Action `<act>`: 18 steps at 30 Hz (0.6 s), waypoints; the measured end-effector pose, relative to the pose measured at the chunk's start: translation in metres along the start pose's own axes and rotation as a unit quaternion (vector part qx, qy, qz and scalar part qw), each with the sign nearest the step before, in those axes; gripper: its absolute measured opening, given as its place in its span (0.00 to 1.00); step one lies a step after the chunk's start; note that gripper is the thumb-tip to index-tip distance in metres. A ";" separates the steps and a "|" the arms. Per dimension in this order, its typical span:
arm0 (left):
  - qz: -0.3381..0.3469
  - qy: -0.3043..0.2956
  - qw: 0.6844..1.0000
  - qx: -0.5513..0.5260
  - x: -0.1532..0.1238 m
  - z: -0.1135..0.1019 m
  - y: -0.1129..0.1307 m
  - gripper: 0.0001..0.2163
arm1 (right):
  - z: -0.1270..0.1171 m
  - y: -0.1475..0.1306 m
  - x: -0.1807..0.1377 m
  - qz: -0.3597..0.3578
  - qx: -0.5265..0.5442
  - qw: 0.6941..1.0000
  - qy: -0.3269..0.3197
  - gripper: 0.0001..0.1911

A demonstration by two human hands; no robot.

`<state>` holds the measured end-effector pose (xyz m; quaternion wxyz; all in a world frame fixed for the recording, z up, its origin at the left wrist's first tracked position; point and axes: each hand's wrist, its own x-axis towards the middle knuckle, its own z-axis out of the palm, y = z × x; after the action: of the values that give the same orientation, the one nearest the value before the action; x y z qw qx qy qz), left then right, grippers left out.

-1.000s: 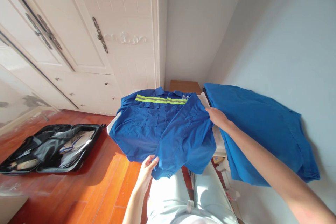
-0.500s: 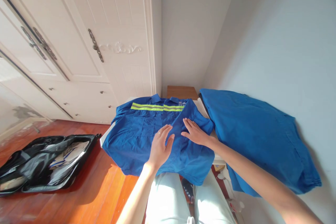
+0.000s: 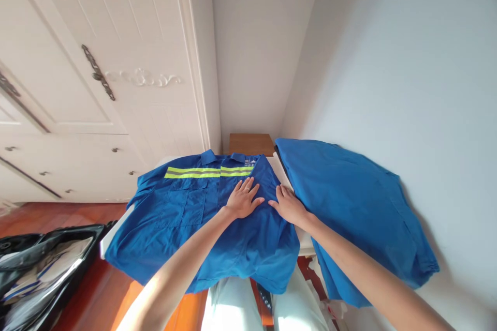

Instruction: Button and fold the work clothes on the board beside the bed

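Hands flat on the blue work shirt (image 3: 186, 217) — left hand (image 3: 241, 199) and right hand (image 3: 289, 207) side by side, fingers spread, gripping nothing. Shirt lies under them; its hem droops out of sight — table mostly hidden.

A bright, daylit scene is shown. Warm sunlight falls from the lower left, glaring on the left forearm (image 3: 163, 289) and the wooden floor (image 3: 124, 305). The white wall (image 3: 388, 62) is evenly lit. Straight lines are bent outward by wide-angle distortion toward the edges. Focus is sharp.
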<state>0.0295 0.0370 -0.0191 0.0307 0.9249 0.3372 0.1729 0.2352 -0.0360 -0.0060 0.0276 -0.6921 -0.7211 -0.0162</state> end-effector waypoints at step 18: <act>-0.055 0.051 0.946 -0.314 0.011 -0.019 -0.024 0.19 | -0.019 -0.042 -0.066 -0.202 0.075 0.973 -0.085 0.44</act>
<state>0.0158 0.0608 -0.0019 0.3120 0.8385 0.3170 0.3149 0.1966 -0.1047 0.0098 0.0144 -0.5271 -0.8447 0.0918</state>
